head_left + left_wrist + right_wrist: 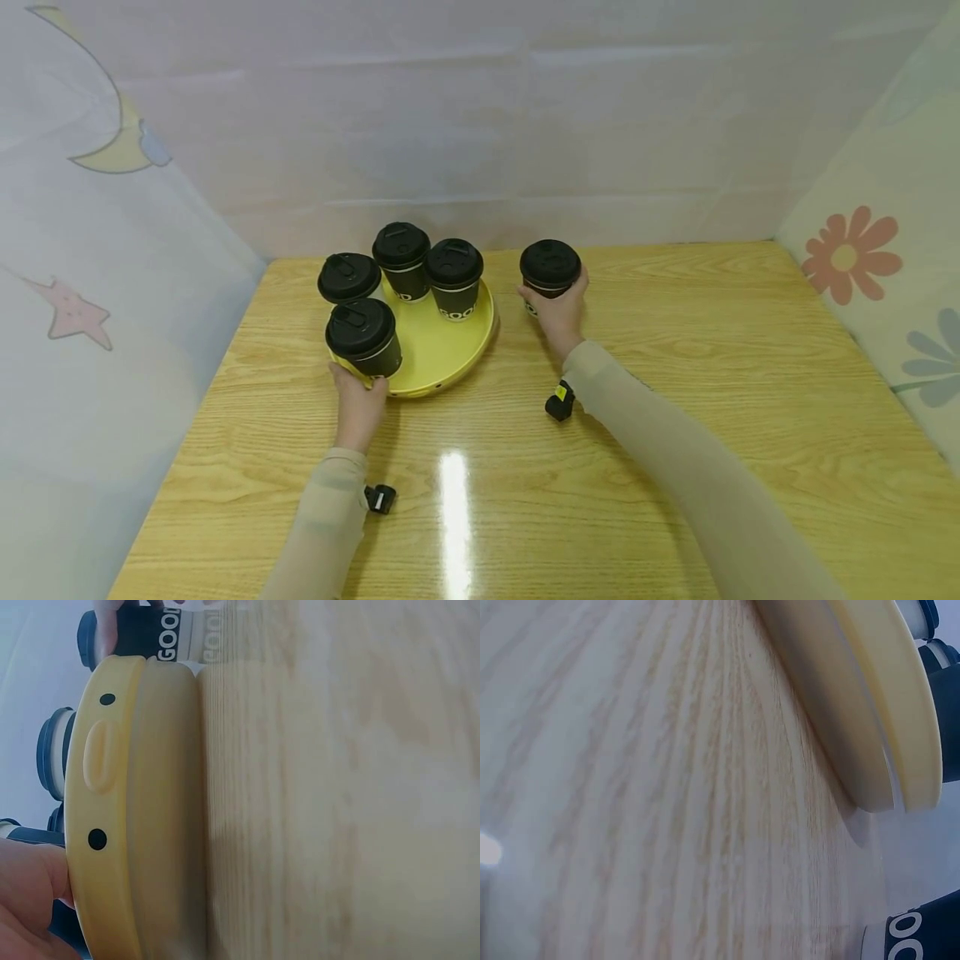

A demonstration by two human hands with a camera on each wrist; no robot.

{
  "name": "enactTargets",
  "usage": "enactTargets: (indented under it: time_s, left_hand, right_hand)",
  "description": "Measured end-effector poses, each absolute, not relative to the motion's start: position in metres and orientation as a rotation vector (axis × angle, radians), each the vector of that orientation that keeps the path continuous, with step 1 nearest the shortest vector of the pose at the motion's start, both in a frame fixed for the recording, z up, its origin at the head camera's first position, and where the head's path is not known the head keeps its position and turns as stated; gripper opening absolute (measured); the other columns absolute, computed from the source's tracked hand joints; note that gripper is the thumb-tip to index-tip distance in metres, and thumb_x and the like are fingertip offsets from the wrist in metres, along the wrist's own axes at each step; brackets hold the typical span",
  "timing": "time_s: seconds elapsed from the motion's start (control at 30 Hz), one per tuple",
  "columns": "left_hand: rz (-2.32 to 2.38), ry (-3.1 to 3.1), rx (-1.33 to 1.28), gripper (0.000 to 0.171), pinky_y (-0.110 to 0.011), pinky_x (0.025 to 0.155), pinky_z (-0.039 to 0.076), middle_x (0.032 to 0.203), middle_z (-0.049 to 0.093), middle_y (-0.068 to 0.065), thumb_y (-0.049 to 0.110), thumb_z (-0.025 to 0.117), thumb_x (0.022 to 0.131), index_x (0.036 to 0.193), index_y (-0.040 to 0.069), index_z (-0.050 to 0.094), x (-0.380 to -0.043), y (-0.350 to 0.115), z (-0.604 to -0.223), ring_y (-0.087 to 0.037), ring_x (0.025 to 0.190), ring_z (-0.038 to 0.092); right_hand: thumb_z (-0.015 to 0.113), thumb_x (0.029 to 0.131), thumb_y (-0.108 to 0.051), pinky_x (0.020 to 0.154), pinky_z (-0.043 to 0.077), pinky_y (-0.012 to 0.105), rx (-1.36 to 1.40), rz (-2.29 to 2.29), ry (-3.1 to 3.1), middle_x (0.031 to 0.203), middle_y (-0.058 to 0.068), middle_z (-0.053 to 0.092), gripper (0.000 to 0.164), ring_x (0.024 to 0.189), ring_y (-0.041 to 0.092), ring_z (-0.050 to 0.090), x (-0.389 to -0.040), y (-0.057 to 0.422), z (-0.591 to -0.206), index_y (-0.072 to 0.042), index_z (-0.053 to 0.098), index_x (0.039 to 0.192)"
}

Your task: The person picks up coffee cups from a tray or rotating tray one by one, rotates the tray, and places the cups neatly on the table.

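Observation:
My left hand (358, 408) holds a black lidded paper coffee cup (363, 337) low on its body, at the front left of a round yellow tray (442, 358). In the left wrist view the thumb (30, 885) lies against this cup just above the tray's rim; the fingers are mostly hidden. To the right of the tray, my right hand (561, 317) grips another black lidded paper cup (550, 265) from its near side. Three more such cups, a left one (349, 279), a back one (402, 258) and a right one (455, 275), stand upright on the tray.
The tray sits on a wooden table (675, 400) backed by a pale cloth wall (525, 125). Printed side walls enclose left and right. Small black devices (559, 402) are worn at both wrists.

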State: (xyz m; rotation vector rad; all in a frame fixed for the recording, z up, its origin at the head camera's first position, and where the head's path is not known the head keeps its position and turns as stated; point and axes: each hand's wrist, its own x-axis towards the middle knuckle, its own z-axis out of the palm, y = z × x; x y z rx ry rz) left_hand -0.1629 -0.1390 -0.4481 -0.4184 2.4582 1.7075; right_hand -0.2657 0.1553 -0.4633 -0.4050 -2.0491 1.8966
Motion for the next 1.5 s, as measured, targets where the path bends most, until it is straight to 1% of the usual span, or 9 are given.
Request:
enactTargets:
  time_s: [0.13,0.23,0.37,0.47,0.57,0.67,0.97,1.3,1.5]
  left_hand:
    - [1.696,2.466,-0.408,0.09,-0.044,0.117,-0.001,0.152,-0.028,-0.027,0.008,0.044,0.095,0.142,-0.004,-0.032,-0.162,-0.139,-0.448,-0.034,0.144,-0.016]
    - [1.686,2.472,-0.408,0.09,-0.044,0.117,-0.001,0.152,-0.028,-0.027,0.008,0.043,0.095,0.142,-0.005,-0.032,-0.162,-0.139,-0.448,-0.035,0.144,-0.015]
    - [1.684,2.466,-0.415,0.09,-0.044,0.117,-0.001,0.152,-0.028,-0.027,0.009,0.043,0.096,0.142,-0.005,-0.032,-0.161,-0.14,-0.448,-0.035,0.143,-0.016]
    - [1.683,2.46,-0.42,0.09,-0.044,0.117,-0.001,0.152,-0.029,-0.027,0.009,0.043,0.096,0.142,-0.004,-0.033,-0.161,-0.141,-0.448,-0.035,0.143,-0.016]
    - [1.685,2.465,-0.421,0.09,-0.044,0.117,-0.001,0.152,-0.028,-0.027,0.009,0.043,0.096,0.142,-0.004,-0.033,-0.161,-0.141,-0.448,-0.034,0.144,-0.015]
    - [1.696,2.464,-0.419,0.09,-0.043,0.117,-0.001,0.152,-0.028,-0.027,0.008,0.043,0.095,0.142,-0.005,-0.033,-0.161,-0.142,-0.448,-0.033,0.144,-0.015]
    - [1.678,2.466,-0.414,0.091,-0.041,0.117,-0.001,0.151,-0.029,-0.027,0.008,0.043,0.094,0.141,-0.006,-0.033,-0.162,-0.142,-0.446,-0.033,0.143,-0.016]
    - [1.671,2.471,-0.402,0.09,-0.042,0.117,-0.002,0.151,-0.03,-0.027,0.009,0.043,0.095,0.141,-0.005,-0.033,-0.164,-0.141,-0.445,-0.033,0.143,-0.017]
    - [1.673,2.472,-0.396,0.09,-0.042,0.117,-0.001,0.151,-0.028,-0.028,0.009,0.044,0.095,0.142,-0.006,-0.032,-0.163,-0.14,-0.446,-0.033,0.143,-0.016]
  right_hand:
    - [0.084,0.077,-0.024,0.116,0.019,0.038,-0.383,1.89,-2.061,0.158,0.012,0.014,0.113,0.144,0.023,0.019,-0.261,0.155,-0.461,-0.012,0.002,0.155]
    - [0.082,0.079,-0.021,0.115,0.02,0.04,-0.362,1.874,-2.084,0.158,0.012,0.012,0.11,0.145,0.026,0.017,-0.255,0.156,-0.46,-0.011,0.003,0.155]
    - [0.081,0.08,-0.018,0.115,0.021,0.039,-0.366,1.863,-2.12,0.159,0.013,0.009,0.109,0.144,0.029,0.017,-0.246,0.158,-0.458,-0.008,0.002,0.155]
    - [0.081,0.08,-0.019,0.114,0.023,0.038,-0.396,1.879,-2.134,0.16,0.012,0.008,0.11,0.144,0.032,0.017,-0.24,0.16,-0.454,-0.008,0.001,0.155]
    - [0.081,0.08,-0.021,0.113,0.026,0.041,-0.433,1.913,-2.14,0.161,0.011,0.007,0.11,0.144,0.035,0.015,-0.234,0.162,-0.45,-0.01,0.001,0.155]
    - [0.08,0.082,-0.023,0.112,0.028,0.044,-0.445,1.956,-2.144,0.161,0.008,0.005,0.11,0.143,0.036,0.014,-0.228,0.166,-0.447,-0.012,-0.001,0.156]
    - [0.077,0.084,-0.022,0.11,0.03,0.046,-0.413,1.978,-2.146,0.16,0.01,0.007,0.105,0.141,0.036,0.018,-0.214,0.173,-0.439,-0.011,0.001,0.156]
    - [0.075,0.086,-0.023,0.11,0.03,0.044,-0.393,1.996,-2.157,0.16,0.007,0.007,0.105,0.141,0.032,0.018,-0.205,0.174,-0.429,-0.014,-0.002,0.156]
    - [0.074,0.087,-0.022,0.107,0.033,0.047,-0.352,1.982,-2.146,0.157,0.012,0.013,0.102,0.139,0.034,0.021,-0.199,0.176,-0.427,-0.013,-0.001,0.156]
